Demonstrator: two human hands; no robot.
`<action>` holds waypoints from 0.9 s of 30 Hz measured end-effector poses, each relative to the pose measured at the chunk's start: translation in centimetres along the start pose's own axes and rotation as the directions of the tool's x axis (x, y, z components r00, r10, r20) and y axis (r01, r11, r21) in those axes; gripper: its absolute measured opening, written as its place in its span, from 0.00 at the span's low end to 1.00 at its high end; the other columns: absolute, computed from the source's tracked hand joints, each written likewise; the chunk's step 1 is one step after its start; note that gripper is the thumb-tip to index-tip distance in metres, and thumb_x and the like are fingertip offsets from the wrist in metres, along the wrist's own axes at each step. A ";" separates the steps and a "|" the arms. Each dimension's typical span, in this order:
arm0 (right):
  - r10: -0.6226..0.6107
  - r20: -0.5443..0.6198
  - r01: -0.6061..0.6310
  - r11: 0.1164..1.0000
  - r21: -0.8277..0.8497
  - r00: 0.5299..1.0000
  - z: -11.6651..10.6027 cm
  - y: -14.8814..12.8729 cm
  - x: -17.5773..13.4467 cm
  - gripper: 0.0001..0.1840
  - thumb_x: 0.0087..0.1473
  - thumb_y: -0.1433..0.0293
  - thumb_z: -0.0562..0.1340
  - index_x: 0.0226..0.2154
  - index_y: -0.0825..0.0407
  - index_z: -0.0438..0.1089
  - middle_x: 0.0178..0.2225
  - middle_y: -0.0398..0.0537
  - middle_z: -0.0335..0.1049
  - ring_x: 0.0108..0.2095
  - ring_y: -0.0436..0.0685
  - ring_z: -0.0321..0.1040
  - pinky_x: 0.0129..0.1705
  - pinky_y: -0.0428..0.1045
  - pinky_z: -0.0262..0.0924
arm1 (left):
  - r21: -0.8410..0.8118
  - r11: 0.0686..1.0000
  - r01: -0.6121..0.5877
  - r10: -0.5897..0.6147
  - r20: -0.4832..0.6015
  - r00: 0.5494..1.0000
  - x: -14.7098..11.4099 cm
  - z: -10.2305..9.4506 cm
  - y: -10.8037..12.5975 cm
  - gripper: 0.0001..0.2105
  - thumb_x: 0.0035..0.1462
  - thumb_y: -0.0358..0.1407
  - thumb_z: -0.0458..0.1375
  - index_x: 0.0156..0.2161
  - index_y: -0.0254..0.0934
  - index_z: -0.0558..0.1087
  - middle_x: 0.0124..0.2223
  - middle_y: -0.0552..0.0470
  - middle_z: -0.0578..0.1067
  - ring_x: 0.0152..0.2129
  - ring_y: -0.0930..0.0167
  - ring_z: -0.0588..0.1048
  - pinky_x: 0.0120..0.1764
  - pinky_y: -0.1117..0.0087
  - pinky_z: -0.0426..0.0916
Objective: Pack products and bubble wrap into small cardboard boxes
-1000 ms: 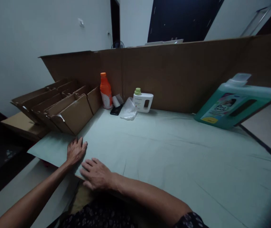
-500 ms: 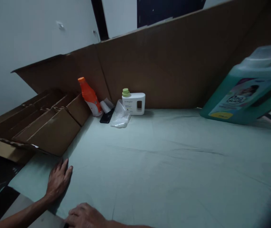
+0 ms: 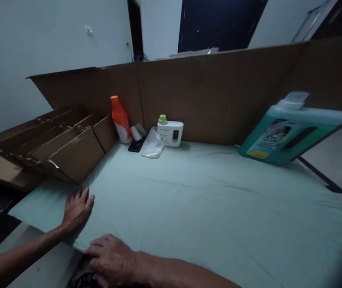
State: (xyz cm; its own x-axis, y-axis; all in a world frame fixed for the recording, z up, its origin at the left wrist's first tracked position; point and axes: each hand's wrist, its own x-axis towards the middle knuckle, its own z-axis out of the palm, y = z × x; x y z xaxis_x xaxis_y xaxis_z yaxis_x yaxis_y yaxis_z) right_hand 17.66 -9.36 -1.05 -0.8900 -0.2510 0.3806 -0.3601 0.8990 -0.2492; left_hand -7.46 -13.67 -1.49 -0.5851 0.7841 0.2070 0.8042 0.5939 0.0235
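My left hand [image 3: 77, 210] lies flat on the pale green cloth [image 3: 171, 204] covering the table, fingers spread, near the divided cardboard box [image 3: 78, 160]. At the front edge of the table, my right hand [image 3: 114, 260] has its fingers curled over the rim, with the thumb side low and partly hidden. Toward the back stand an orange and white bottle [image 3: 120, 120] and a white jug with a green cap [image 3: 171, 134]. Between them are a dark phone-like object [image 3: 136, 145] and clear bubble wrap [image 3: 153, 144]. A large jug of green liquid [image 3: 291, 134] stands at the right.
A tall cardboard panel [image 3: 207, 96] runs along the back of the table. Another flat cardboard piece [image 3: 6, 170] lies under the box at left. Beyond the panel are a pale wall [image 3: 54, 36] and a dark door [image 3: 219, 24].
The view has tilted and shifted, so more of my right forearm and the room at right shows. Both hands stay at about the same places on the table; the bottles have not moved.
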 end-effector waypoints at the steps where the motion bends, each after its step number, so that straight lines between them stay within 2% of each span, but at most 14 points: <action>1: -0.004 0.012 0.004 1.000 -0.006 1.000 -0.3 0.0 0.0 0.07 0.56 0.64 0.63 0.36 0.50 0.73 0.56 0.46 0.73 0.56 0.56 0.66 0.55 0.53 0.62 | -0.014 1.000 -0.009 0.009 -0.006 1.000 0.0 0.0 0.0 0.27 0.66 0.43 0.44 0.63 0.30 0.66 0.63 0.34 0.70 0.60 0.50 0.66 0.61 0.50 0.60; 7: 0.071 0.097 -0.076 0.996 0.054 0.993 -2.4 -0.6 0.3 0.12 0.54 0.65 0.66 0.41 0.52 0.73 0.56 0.48 0.74 0.58 0.58 0.67 0.60 0.53 0.58 | -0.131 0.991 -0.019 0.014 -0.035 0.999 -0.1 0.0 0.1 0.27 0.69 0.44 0.41 0.65 0.29 0.62 0.63 0.34 0.69 0.60 0.55 0.68 0.61 0.57 0.60; 10: 0.096 0.091 -0.107 0.987 0.118 0.991 -2.4 -0.7 0.3 0.14 0.54 0.67 0.66 0.44 0.52 0.73 0.56 0.49 0.73 0.59 0.58 0.66 0.62 0.53 0.56 | -0.203 0.979 0.001 -0.014 -0.062 0.998 -0.1 0.0 0.4 0.26 0.68 0.43 0.43 0.65 0.31 0.62 0.64 0.35 0.68 0.62 0.57 0.66 0.61 0.58 0.59; 14: 0.140 0.103 -0.156 0.975 0.161 0.985 -1.9 -0.5 0.3 0.12 0.53 0.67 0.66 0.42 0.50 0.75 0.56 0.49 0.74 0.58 0.58 0.68 0.62 0.54 0.57 | -0.295 0.955 0.016 -0.041 -0.079 0.996 -0.2 -0.1 0.7 0.25 0.67 0.41 0.45 0.64 0.31 0.63 0.63 0.35 0.69 0.62 0.56 0.67 0.62 0.57 0.59; 18: 0.223 0.094 -0.236 0.956 0.171 0.970 -1.6 -0.7 0.6 0.12 0.52 0.68 0.66 0.41 0.49 0.76 0.57 0.49 0.73 0.59 0.58 0.67 0.63 0.54 0.56 | -0.354 0.935 0.018 -0.048 -0.074 0.996 -0.6 -0.1 0.9 0.26 0.66 0.40 0.45 0.63 0.27 0.64 0.65 0.31 0.67 0.63 0.53 0.66 0.63 0.55 0.58; 23: 0.282 0.073 -0.291 0.944 0.157 0.957 -0.1 -1.0 -0.3 0.13 0.51 0.66 0.67 0.42 0.50 0.76 0.60 0.50 0.70 0.63 0.59 0.63 0.66 0.54 0.54 | -0.408 0.913 0.023 -0.054 -0.065 0.996 -0.6 0.2 1.3 0.27 0.65 0.40 0.46 0.63 0.24 0.65 0.65 0.26 0.65 0.64 0.49 0.64 0.65 0.49 0.54; 25: 0.306 0.013 -0.305 0.943 0.135 0.952 1.1 -0.5 -0.9 0.14 0.52 0.66 0.66 0.43 0.49 0.76 0.59 0.51 0.71 0.62 0.60 0.64 0.65 0.55 0.56 | -0.434 0.900 0.023 -0.062 -0.075 0.995 -0.6 0.4 1.3 0.27 0.65 0.41 0.46 0.63 0.26 0.65 0.66 0.29 0.65 0.65 0.50 0.62 0.65 0.49 0.53; 27: 0.323 -0.042 -0.317 0.942 0.109 0.945 2.7 0.5 -1.2 0.13 0.53 0.63 0.66 0.43 0.47 0.75 0.55 0.50 0.75 0.58 0.60 0.68 0.61 0.55 0.62 | -0.465 0.885 0.027 -0.075 -0.085 0.994 -0.6 0.7 1.2 0.26 0.66 0.41 0.46 0.64 0.30 0.65 0.66 0.33 0.66 0.65 0.54 0.63 0.65 0.50 0.55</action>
State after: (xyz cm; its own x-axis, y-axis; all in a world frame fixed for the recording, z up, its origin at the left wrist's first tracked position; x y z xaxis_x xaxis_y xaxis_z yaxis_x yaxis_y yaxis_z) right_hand 17.83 -9.52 -4.03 -0.9462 0.0680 0.3165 -0.0876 0.8874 -0.4525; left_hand -6.24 -13.33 -2.27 -0.6326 0.7192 0.2872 0.7445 0.4626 0.4814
